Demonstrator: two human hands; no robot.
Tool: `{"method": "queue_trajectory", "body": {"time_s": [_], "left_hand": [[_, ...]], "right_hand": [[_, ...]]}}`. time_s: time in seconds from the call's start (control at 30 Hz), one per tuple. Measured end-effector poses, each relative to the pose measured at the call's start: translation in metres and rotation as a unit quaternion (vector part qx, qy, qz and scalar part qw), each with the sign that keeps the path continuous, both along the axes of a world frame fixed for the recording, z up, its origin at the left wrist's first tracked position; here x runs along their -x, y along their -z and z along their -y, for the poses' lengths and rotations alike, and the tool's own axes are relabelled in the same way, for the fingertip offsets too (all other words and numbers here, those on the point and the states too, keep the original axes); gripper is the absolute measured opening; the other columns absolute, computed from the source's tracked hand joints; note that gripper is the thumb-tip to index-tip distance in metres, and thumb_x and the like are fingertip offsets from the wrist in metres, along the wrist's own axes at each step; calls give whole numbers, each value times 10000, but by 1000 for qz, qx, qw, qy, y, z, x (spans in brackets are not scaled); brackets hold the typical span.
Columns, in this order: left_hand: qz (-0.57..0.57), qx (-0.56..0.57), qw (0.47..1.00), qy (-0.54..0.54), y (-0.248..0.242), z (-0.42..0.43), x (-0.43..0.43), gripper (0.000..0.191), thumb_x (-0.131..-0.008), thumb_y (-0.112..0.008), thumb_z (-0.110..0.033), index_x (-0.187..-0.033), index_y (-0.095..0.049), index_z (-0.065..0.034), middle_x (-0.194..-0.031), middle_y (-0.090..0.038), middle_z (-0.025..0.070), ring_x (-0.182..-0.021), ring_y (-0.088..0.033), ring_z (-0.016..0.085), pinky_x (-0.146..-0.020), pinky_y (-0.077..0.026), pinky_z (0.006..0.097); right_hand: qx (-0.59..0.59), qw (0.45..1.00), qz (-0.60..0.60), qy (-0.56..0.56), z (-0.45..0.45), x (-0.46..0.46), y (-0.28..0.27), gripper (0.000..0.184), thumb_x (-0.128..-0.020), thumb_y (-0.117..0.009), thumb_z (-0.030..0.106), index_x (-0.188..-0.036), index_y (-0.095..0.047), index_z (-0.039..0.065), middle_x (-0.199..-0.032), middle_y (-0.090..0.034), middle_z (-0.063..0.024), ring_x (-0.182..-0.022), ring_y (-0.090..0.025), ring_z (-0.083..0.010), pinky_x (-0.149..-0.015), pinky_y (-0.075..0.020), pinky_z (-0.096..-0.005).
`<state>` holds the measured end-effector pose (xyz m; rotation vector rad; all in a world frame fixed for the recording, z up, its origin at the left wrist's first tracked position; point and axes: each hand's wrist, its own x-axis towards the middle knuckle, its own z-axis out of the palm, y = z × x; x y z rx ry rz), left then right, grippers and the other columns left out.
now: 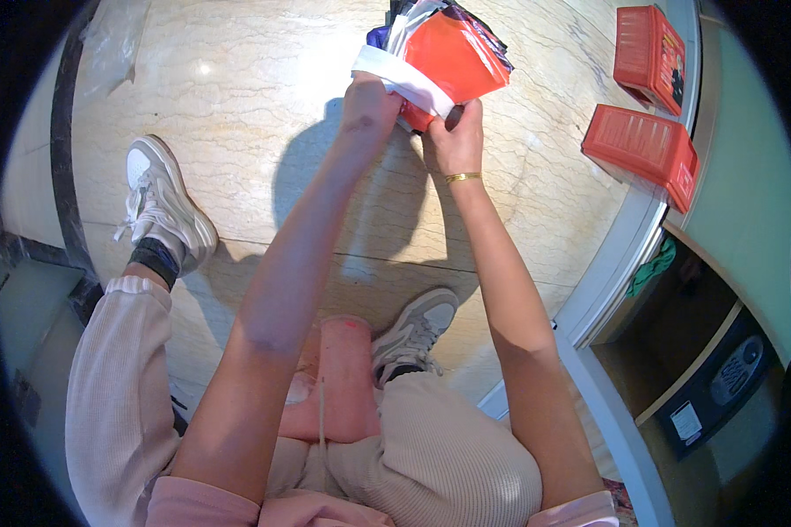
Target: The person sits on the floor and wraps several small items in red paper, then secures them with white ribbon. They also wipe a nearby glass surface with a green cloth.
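A bundle of flat plastic bags or packets, orange-red on top with black, purple and clear ones underneath, is in front of me near the top of the view. Across its near end runs a white strip. My left hand grips the strip's left end, its fingers mostly hidden behind the wrist and the bundle. At the strip's right end, my right hand pinches the near edge between thumb and fingers. A gold bracelet circles the right wrist. Short red ends of the bundle show between both hands.
Two red plastic containers stand at the right by a cabinet. An opening there shows a green cloth and a dark safe with a keypad. Clear plastic film lies upper left. A pink stool is beneath me, between my shoes.
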<state>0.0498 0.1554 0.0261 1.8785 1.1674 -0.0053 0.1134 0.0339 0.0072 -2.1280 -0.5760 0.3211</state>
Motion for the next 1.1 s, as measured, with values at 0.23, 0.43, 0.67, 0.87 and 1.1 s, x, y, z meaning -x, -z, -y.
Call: {"method": "queue_trajectory", "body": {"time_s": [0.23, 0.43, 0.67, 0.87, 1.1], "left_hand": [[-7, -73, 994, 83, 33, -18, 6, 501, -702, -663, -202, -1123, -480, 0, -1049, -518, 241, -994, -514, 366, -850, -443, 386], [36, 9, 999, -38, 11, -11, 12, 408, -733, -662, -197, -1075, -557, -3, -987, -609, 175, -1015, -544, 252, -831, -434, 338], [228, 276, 925, -130, -14, -6, 18, 448, -779, -595, -69, -1197, -454, 11, -1123, -556, 104, -1022, -521, 169, -862, -411, 301], [232, 333, 908, -108, -51, 10, 16, 376, -836, -556, -148, -1186, -465, -47, -1042, -569, 55, -899, -539, 141, -747, -427, 282], [150, 372, 916, -22, -116, 15, 23, 274, -839, -559, -191, -1090, -505, -94, -956, -593, 6, -793, -561, 101, -669, -451, 280]], "right_hand": [[42, 999, -21, 6, -4, 1, -3, 178, -687, -568, 30, -829, -461, 16, -688, -502, -143, -603, -501, -283, -596, -425, -372], [35, 998, -45, 25, -6, 5, -16, 161, -684, -557, 22, -808, -455, 19, -661, -512, -156, -579, -507, -283, -571, -423, -366], [-81, 995, -42, 47, -5, 13, -22, 144, -681, -530, -3, -806, -461, 14, -690, -526, -156, -609, -532, -286, -585, -439, -361], [-51, 997, 11, 51, 5, 4, -70, 134, -681, -509, -12, -807, -472, 18, -697, -523, -151, -639, -539, -295, -597, -446, -366], [-100, 982, 160, 7, 49, 14, -140, 161, -692, -524, -27, -846, -501, 15, -747, -542, -143, -705, -552, -303, -638, -451, -372]]}}
